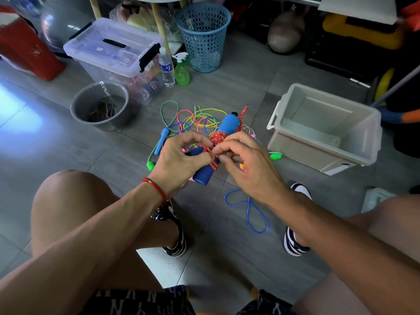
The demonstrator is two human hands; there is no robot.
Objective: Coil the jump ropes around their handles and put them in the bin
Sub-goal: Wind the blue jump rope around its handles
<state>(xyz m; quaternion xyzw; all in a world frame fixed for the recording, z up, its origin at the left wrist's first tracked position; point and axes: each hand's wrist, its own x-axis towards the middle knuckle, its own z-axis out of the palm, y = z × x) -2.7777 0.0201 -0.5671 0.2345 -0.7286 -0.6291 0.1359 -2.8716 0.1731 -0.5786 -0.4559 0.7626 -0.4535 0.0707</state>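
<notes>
Two blue foam handles are held together above the floor, with a red braided rope wound round their middle. My left hand grips the near handle end and pinches the red rope. My right hand pinches the same rope at the coil from the right. Below lies a tangle of other jump ropes in green, pink, yellow and blue, with a small blue handle and green handles. The open beige bin stands on the floor to the right.
A grey bucket sits at the left, and a lidded clear storage box behind it. A blue mesh basket, water bottle and green spray bottle stand behind the ropes. A blue rope loop lies between my shoes.
</notes>
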